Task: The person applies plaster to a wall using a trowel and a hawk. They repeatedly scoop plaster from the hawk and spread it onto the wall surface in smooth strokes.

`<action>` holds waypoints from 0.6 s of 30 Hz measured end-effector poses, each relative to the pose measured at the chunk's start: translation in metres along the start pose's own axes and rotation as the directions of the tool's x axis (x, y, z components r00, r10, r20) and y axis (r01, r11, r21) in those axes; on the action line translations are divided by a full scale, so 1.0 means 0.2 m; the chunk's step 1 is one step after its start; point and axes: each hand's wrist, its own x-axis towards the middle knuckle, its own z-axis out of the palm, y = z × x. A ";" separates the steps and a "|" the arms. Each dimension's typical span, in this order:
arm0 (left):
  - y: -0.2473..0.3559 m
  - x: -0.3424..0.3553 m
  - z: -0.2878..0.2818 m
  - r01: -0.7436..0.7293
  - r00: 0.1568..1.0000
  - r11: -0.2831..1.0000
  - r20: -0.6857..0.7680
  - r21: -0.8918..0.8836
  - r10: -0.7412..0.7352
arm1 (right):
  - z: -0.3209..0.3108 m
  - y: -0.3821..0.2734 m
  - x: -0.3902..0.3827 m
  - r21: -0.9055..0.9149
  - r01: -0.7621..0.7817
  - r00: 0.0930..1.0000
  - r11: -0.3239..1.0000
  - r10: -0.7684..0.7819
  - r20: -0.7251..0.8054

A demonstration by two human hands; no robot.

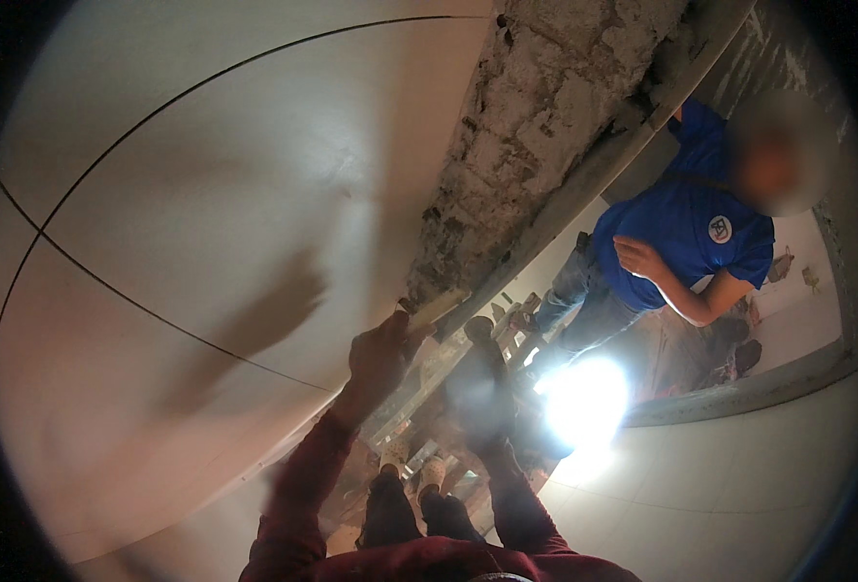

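Observation:
My left hand [381, 359] grips a pale narrow piece [434, 310] at the lower end of a rough cement strip [536, 107], beside the smooth light tiled wall [138, 126]. The piece's exact kind is unclear. My right hand [484, 407] is raised to its right, in shadow and haze beside a bright lamp [584, 403]; its fingers and anything in them cannot be made out.
A co-worker in a blue shirt [657, 218] is in the framed opening at right, one hand near the chest. My feet [410, 466] show below among scattered pieces. The opening's edge [739, 400] curves above more pale tiles [720, 466].

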 end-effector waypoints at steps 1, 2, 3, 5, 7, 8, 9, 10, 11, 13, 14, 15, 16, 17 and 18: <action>-0.02 0.01 0.02 -0.038 0.999 0.999 -0.032 -0.008 0.038 | 0.00 0.00 0.00 0.056 -0.047 0.999 0.997 0.047 -0.006; -0.03 0.02 0.03 -0.049 0.998 0.998 -0.032 0.030 0.050 | 0.00 0.00 0.00 0.112 -0.093 0.996 0.989 0.094 -0.009; -0.04 0.04 0.04 -0.060 0.998 0.996 -0.031 0.068 0.062 | 0.04 0.00 -0.06 0.124 -0.126 0.989 0.984 0.133 -0.057; -0.05 0.05 0.07 -0.061 0.997 0.994 -0.031 0.088 0.064 | 0.09 -0.03 -0.08 0.160 -0.212 0.973 0.964 0.224 -0.061; -0.09 0.05 0.09 -0.036 0.999 0.997 -0.032 0.066 0.038 | -0.08 -0.13 0.18 0.202 -0.353 0.935 0.914 0.335 0.119; -0.11 0.05 0.10 -0.036 0.998 0.997 -0.040 0.070 0.039 | -0.10 -0.14 0.22 0.170 -0.391 0.914 0.905 0.359 0.187; -0.11 0.04 0.11 -0.048 0.998 0.996 -0.047 0.075 0.052 | -0.13 -0.14 0.25 0.133 -0.424 0.890 0.896 0.385 0.243; -0.11 0.04 0.12 -0.060 0.996 0.995 -0.054 0.080 0.065 | -0.06 -0.05 0.11 0.051 -0.409 0.893 0.911 0.388 0.228; -0.10 0.05 0.12 -0.058 0.997 0.996 -0.049 0.062 0.061 | -0.05 -0.04 0.09 0.026 -0.383 0.906 0.923 0.371 0.203; -0.10 0.04 0.13 -0.046 0.998 0.999 -0.039 0.030 0.047 | -0.05 -0.07 0.18 0.041 -0.317 0.940 0.947 0.309 0.147; -0.10 0.05 0.13 -0.048 0.998 0.998 -0.042 0.044 0.050 | -0.05 -0.07 0.26 0.068 -0.331 0.935 0.941 0.317 0.157; -0.12 0.04 0.14 -0.046 0.998 0.997 -0.043 0.067 0.049 | -0.04 -0.08 0.34 0.104 -0.345 0.930 0.933 0.325 0.170; -0.12 0.04 0.14 -0.049 0.998 0.995 -0.044 0.083 0.053 | -0.03 -0.07 0.40 0.121 -0.415 0.896 0.902 0.382 0.227; -0.12 0.04 0.13 -0.019 1.000 0.998 -0.007 0.065 0.020 | -0.02 -0.07 0.43 0.133 -0.482 0.856 0.866 0.433 0.283; -0.12 0.04 0.13 0.013 0.999 0.999 0.031 0.049 -0.014 | -0.03 -0.09 0.44 0.040 -0.489 0.846 0.871 0.463 0.265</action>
